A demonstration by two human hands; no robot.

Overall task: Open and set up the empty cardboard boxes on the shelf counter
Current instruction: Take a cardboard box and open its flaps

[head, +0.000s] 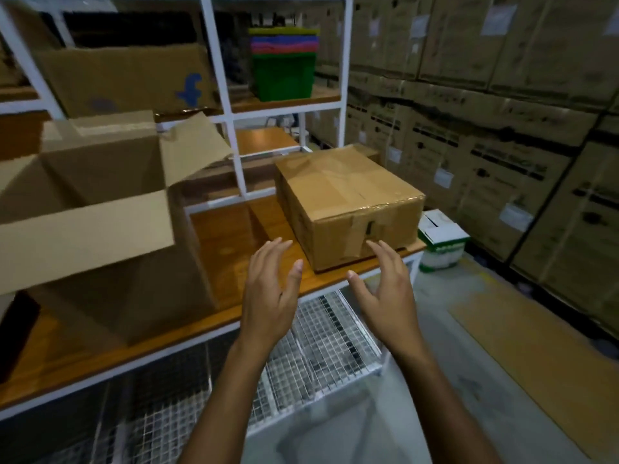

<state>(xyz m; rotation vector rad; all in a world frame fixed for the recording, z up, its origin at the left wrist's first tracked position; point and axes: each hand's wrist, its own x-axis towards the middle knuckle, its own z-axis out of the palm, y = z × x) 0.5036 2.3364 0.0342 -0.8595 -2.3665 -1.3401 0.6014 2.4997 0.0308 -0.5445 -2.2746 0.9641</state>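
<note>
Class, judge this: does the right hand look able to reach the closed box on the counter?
Probably yes: the right hand hovers open just in front of the closed box, and nothing lies between them.

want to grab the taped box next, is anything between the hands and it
Nothing visible does. The left hand and right hand hover open close to the taped box, with only bare counter between. The open box stands off to the left.

Stacked coloured bins (283, 61) up high — printed cartons (485, 128) piled along the right.
</note>
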